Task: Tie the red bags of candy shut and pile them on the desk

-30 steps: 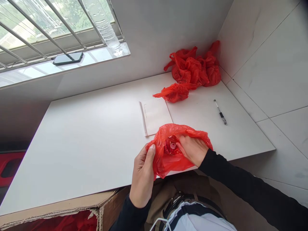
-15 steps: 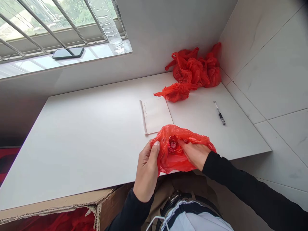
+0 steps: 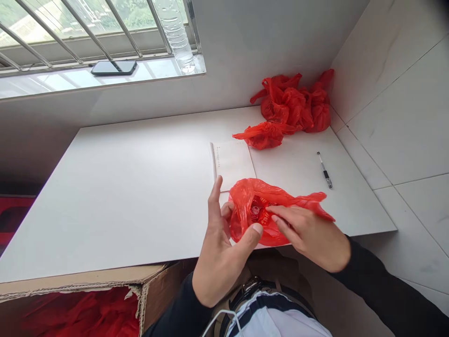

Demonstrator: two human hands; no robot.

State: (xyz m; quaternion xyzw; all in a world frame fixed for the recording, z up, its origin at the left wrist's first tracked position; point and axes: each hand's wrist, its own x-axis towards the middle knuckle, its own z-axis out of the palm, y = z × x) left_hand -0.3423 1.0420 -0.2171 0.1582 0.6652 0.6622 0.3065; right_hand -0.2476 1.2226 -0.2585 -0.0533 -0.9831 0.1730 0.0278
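A red plastic bag [image 3: 273,238] sits at the table's front edge with its mouth open upward. Inside it lie small red packets [image 3: 257,210] with printed lettering, partly covered by the plastic and my fingers. My left hand [image 3: 224,248] is open at the bag's left side, its index finger raised and thumb spread along the near rim. From the right, my right hand [image 3: 305,229] reaches over the bag's mouth, fingers stretched toward the packets. It holds nothing that I can see. A bag handle sticks out behind that hand.
Several tied red bags [image 3: 291,100] are heaped in the far right corner. A white notebook [image 3: 233,161] and a pen [image 3: 325,172] lie on the white table [image 3: 140,187]. A cardboard box [image 3: 157,290] holds red material. On the sill are a phone [image 3: 114,68] and a bottle [image 3: 180,42].
My left hand has let go of the bag's rim and spread its fingers. My right hand has drawn partly out of the bag. The camera view has shifted slightly.
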